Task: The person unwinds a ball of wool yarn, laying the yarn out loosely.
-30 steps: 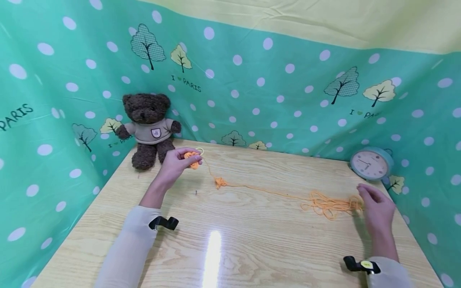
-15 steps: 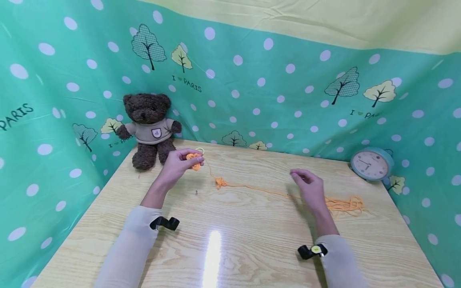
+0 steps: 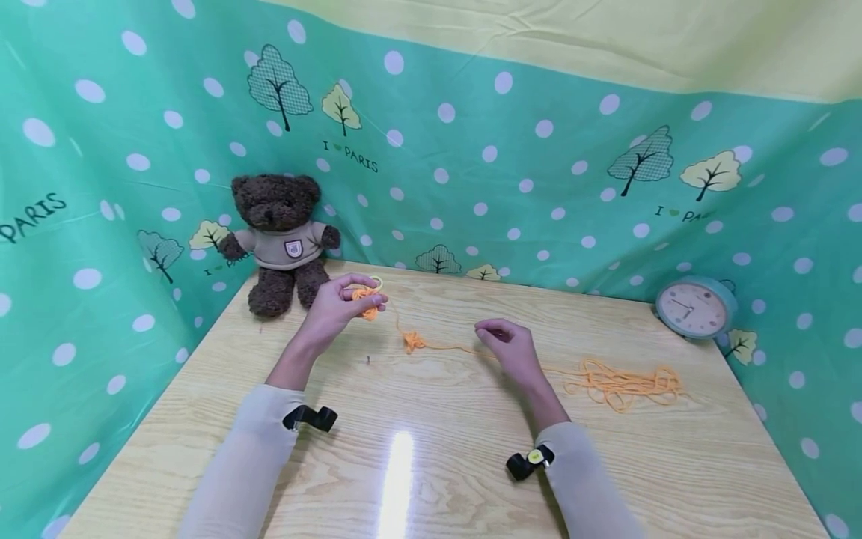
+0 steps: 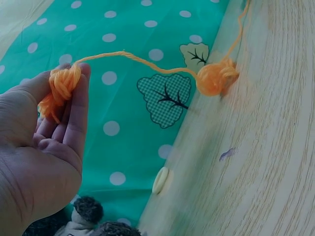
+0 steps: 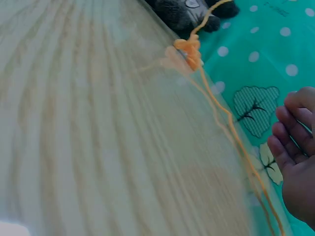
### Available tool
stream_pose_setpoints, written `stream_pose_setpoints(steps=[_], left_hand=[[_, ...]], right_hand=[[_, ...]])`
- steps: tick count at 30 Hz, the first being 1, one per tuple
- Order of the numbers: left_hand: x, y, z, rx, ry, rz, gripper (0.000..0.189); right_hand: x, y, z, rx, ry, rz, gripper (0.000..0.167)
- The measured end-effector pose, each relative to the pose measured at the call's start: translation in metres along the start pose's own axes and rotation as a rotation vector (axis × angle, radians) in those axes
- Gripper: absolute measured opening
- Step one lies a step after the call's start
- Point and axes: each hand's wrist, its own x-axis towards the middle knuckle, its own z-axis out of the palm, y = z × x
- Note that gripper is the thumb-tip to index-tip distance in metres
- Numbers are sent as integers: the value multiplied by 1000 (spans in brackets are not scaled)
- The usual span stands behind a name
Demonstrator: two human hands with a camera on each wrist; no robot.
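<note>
A bright strip of glare lay on the table (image 3: 465, 449) toward its near edge, and a black wrist camera (image 3: 530, 463) sat on the right sleeve. Over by the right edge, a loose heap of orange yarn (image 3: 622, 384) lay in long flat loops, and from it a single strand (image 3: 485, 352) ran leftward. Above that strand, near the middle of the table, hung the right hand (image 3: 512, 350), its fingers loosely bent; as far as I could see it held nothing, and the right wrist view showed the strand clear of the fingertips.

Left of it, a small tangled clump of yarn (image 3: 413, 342) sat on the wood, a dark speck (image 3: 367, 360) near it. Beyond, toward the left of the far edge, the left hand (image 3: 333, 308) was raised, thumb and fingers pinching a wound orange bundle (image 3: 367, 307); the strand sagged from bundle to clump. I judged that the bundle wanted a gentle, steady pinch, so its turns wouldn't slip, and the strand a little slack. Loosening the clump first seemed wise, since a hard pull could tighten it.

Behind that hand, a pale yellow ring (image 3: 378, 281) lay near the far edge. A teddy bear (image 3: 277, 239) sat at the far left corner, and a round blue clock (image 3: 696, 307) stood by the far right one, before a green dotted curtain (image 3: 465, 172).
</note>
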Motion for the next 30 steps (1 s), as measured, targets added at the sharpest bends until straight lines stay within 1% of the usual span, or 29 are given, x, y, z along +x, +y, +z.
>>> stream_pose_setpoints(steps=[3, 5, 10, 15, 21, 24, 27, 30], left_hand=[[1, -1, 2, -20, -5, 2, 25], [1, -1, 3, -16, -5, 1, 24], [1, -2, 5, 3, 7, -11, 21], [1, -3, 6, -10, 24, -4, 22], [0, -4, 6, 67, 73, -3, 26], [-1, -4, 6, 44, 78, 0, 22], [-1, -3, 6, 15, 65, 3, 16], [-1, -2, 6, 20, 57, -9, 16]], right_hand=[[1, 3, 8, -11, -38, 4, 23], [2, 6, 12, -16, -52, 4, 23], [4, 11, 17, -17, -62, -12, 21], [4, 12, 19, -24, -59, -34, 17], [5, 16, 21, -102, -72, -67, 17], [5, 17, 22, -139, -87, -94, 17], [4, 17, 22, -166, -102, -110, 18], [4, 18, 22, -210, -106, -123, 17]])
